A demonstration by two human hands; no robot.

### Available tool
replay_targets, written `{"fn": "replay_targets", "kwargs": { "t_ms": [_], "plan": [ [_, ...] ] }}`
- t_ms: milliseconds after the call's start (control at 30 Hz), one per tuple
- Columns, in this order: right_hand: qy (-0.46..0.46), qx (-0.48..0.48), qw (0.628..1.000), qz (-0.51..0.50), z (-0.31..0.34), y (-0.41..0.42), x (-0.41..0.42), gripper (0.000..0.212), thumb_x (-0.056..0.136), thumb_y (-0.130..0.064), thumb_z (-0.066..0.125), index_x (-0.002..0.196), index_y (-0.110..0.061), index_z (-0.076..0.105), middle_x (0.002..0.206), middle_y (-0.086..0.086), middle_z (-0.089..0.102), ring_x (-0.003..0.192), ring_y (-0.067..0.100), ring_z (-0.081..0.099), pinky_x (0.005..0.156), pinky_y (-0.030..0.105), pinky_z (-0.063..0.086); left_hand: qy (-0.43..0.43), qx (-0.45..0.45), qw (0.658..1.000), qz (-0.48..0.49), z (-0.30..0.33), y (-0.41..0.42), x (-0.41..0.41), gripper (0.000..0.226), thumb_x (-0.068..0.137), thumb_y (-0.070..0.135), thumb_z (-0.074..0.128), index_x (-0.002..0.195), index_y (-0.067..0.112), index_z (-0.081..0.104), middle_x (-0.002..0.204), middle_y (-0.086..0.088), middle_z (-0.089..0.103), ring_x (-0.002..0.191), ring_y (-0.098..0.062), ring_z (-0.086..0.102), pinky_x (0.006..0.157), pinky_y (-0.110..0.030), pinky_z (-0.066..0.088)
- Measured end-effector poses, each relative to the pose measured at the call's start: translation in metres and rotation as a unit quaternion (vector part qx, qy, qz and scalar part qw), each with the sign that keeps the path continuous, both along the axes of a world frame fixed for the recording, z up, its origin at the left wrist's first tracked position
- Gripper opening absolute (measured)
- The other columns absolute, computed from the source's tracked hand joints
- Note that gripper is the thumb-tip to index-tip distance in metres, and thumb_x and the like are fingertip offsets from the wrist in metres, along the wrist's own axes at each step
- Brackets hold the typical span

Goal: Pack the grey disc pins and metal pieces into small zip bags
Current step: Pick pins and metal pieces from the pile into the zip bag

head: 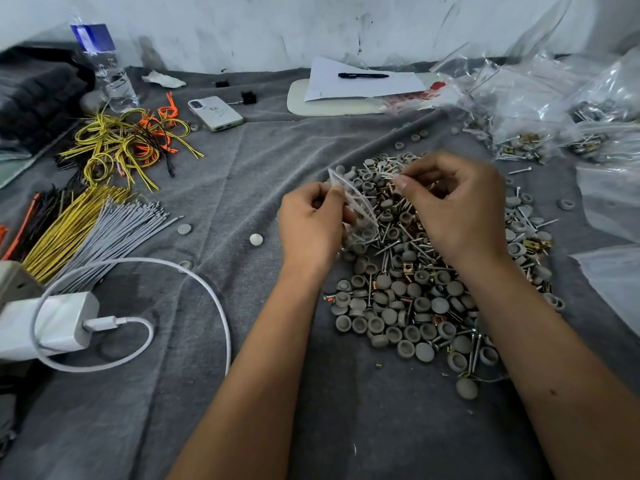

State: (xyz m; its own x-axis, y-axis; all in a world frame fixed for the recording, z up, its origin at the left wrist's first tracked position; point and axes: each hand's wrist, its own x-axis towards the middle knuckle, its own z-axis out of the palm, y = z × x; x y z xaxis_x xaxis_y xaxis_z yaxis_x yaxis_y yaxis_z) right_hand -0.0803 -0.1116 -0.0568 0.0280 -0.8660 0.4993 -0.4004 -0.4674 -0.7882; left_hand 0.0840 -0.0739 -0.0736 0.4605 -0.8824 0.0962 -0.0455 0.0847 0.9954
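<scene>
My left grip (311, 223) pinched a small zip bag (356, 206) open while my right grip (453, 206) pinched metal pieces (393, 176) just beside its mouth; beneath both, a big pile of grey disc pins (408, 306) remained, so I judged most packing undone

I have a single view, from the head camera. It looks forward and steeply down over both forearms onto the cloth-covered surface (263, 161), close in, its wide lens reaching to the white wall (242, 26) behind. No second view overlaps it.
</scene>
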Motion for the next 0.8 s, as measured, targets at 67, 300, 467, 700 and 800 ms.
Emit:
{"fn": "replay_targets", "kwargs": {
  "t_ms": [67,300,467,700,800],
  "plan": [
    [0.029,0.028,0.999,0.020,-0.002,-0.001,-0.001,0.014,0.086,-0.020,0.082,0.099,-0.023,0.078,0.088,-0.013,0.075,0.078,0.001,0.071,0.070,0.027,0.061,0.019,-0.007,1.000,0.012,0.001,0.000,0.001,0.033,0.102,0.015,0.057,0.070,0.016,0.066,0.057,0.000,0.066,0.041,-0.010,0.050,0.043,-0.021,0.039],
    [0.175,0.046,0.967,0.181,0.011,0.000,-0.022,0.015,0.081,-0.020,0.086,0.091,-0.028,0.079,0.090,-0.013,0.075,0.085,0.004,0.071,0.080,0.023,0.057,0.039,-0.020,0.999,0.015,0.003,0.002,0.001,0.029,0.103,0.016,0.056,0.077,0.010,0.065,0.057,0.001,0.065,0.044,-0.011,0.048,0.045,-0.023,0.038],
    [0.342,0.174,0.878,0.287,0.020,-0.001,-0.037,0.018,0.076,-0.034,0.088,0.084,-0.047,0.078,0.099,-0.020,0.058,0.105,-0.002,0.051,0.096,0.030,0.040,0.030,-0.016,0.999,0.014,0.003,0.003,0.002,0.028,0.103,0.016,0.057,0.078,0.008,0.066,0.059,0.000,0.065,0.046,-0.012,0.049,0.046,-0.023,0.038],
    [0.408,0.174,0.858,0.260,0.022,-0.002,-0.030,0.023,0.076,-0.035,0.088,0.083,-0.052,0.074,0.105,-0.014,0.052,0.112,0.008,0.041,0.100,0.032,0.034,0.035,-0.016,0.999,0.007,0.004,0.004,0.001,0.028,0.103,0.015,0.057,0.078,0.008,0.066,0.059,-0.001,0.065,0.045,-0.012,0.049,0.045,-0.023,0.038],
    [0.399,0.144,0.867,0.262,0.018,0.000,-0.030,0.016,0.079,-0.036,0.085,0.081,-0.047,0.073,0.103,-0.013,0.054,0.111,0.008,0.044,0.100,0.035,0.038,0.029,-0.020,0.999,0.003,0.003,0.004,0.001,0.028,0.103,0.016,0.057,0.079,0.007,0.067,0.061,-0.002,0.066,0.046,-0.012,0.049,0.046,-0.023,0.039]
  ]
}}
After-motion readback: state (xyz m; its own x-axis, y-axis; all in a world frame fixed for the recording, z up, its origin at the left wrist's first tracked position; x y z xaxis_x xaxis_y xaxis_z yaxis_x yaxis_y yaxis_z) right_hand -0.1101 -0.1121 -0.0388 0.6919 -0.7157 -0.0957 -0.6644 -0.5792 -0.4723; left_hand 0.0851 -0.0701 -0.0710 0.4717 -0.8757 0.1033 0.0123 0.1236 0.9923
